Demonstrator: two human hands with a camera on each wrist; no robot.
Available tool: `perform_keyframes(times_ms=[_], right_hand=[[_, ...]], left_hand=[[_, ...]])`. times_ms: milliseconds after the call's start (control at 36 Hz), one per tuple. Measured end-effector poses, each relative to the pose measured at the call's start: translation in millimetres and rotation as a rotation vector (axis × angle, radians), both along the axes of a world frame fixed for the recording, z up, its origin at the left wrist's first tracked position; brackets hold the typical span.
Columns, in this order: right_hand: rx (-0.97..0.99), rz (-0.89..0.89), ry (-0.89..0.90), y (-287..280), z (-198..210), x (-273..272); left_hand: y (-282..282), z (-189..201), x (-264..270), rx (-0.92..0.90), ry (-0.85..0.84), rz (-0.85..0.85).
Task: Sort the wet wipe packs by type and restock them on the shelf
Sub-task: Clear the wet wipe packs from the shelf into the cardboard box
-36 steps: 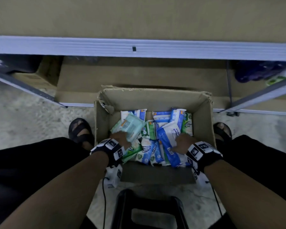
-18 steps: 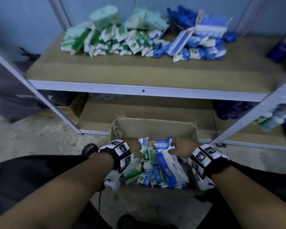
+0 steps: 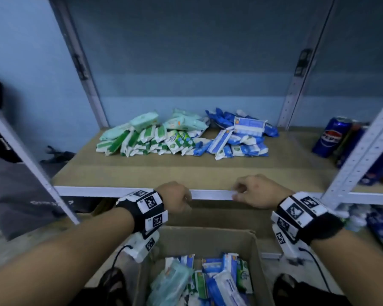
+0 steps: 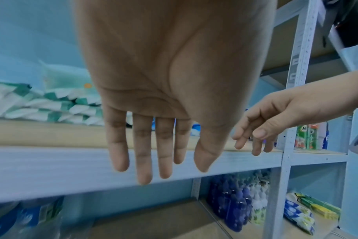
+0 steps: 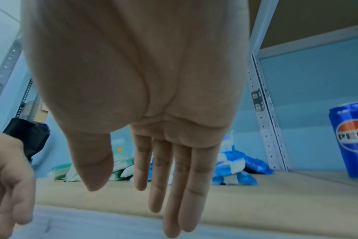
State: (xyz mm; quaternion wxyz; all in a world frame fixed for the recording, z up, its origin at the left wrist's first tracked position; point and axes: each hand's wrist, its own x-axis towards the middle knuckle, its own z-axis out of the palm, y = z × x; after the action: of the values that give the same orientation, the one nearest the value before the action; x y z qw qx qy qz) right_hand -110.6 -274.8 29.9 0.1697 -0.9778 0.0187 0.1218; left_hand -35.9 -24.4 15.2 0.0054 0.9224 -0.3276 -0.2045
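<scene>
Your left hand [image 3: 175,196] hangs in front of the shelf [image 3: 142,171] edge with nothing in it; the left wrist view shows its fingers [image 4: 142,155] straight and pointing down, so that grip is open. Your right hand [image 3: 258,191] is also at the front rail of the shelf, empty, with its fingers [image 5: 175,186] loosely extended downward in the right wrist view, grip open as well.

On the shelf board, well back from your hands, the green-and-white wipe packs [image 3: 142,140] lie heaped on the left and the blue wipe packs [image 3: 239,138] on the right, the two heaps touching in the middle. A few pale mint packs [image 3: 144,118] rest on top of the green heap.

Below your wrists sits the cardboard box [image 3: 208,237], open, with mixed blue, green and mint packs [image 3: 208,281] inside. A blue Pepsi can [image 3: 331,136] stands upright at the right end of the shelf, apart from the wipes.
</scene>
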Motion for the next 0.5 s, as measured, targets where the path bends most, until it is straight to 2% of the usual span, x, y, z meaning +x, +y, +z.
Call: perform_keyframes(times_ms=[194,361,500], right_hand=[[0.023,-0.068,-0.004,-18,22,41],[-0.03,-0.081,-0.174,-19,14,84],[-0.1,-0.046,-0.112,-14,7,120]], left_hand=[[-18,33,42,-0.092,-0.158,0.056],[-29,31,80,-0.101,-0.352,0.126],[-34,18,110,-0.109,-0.461,0.153]])
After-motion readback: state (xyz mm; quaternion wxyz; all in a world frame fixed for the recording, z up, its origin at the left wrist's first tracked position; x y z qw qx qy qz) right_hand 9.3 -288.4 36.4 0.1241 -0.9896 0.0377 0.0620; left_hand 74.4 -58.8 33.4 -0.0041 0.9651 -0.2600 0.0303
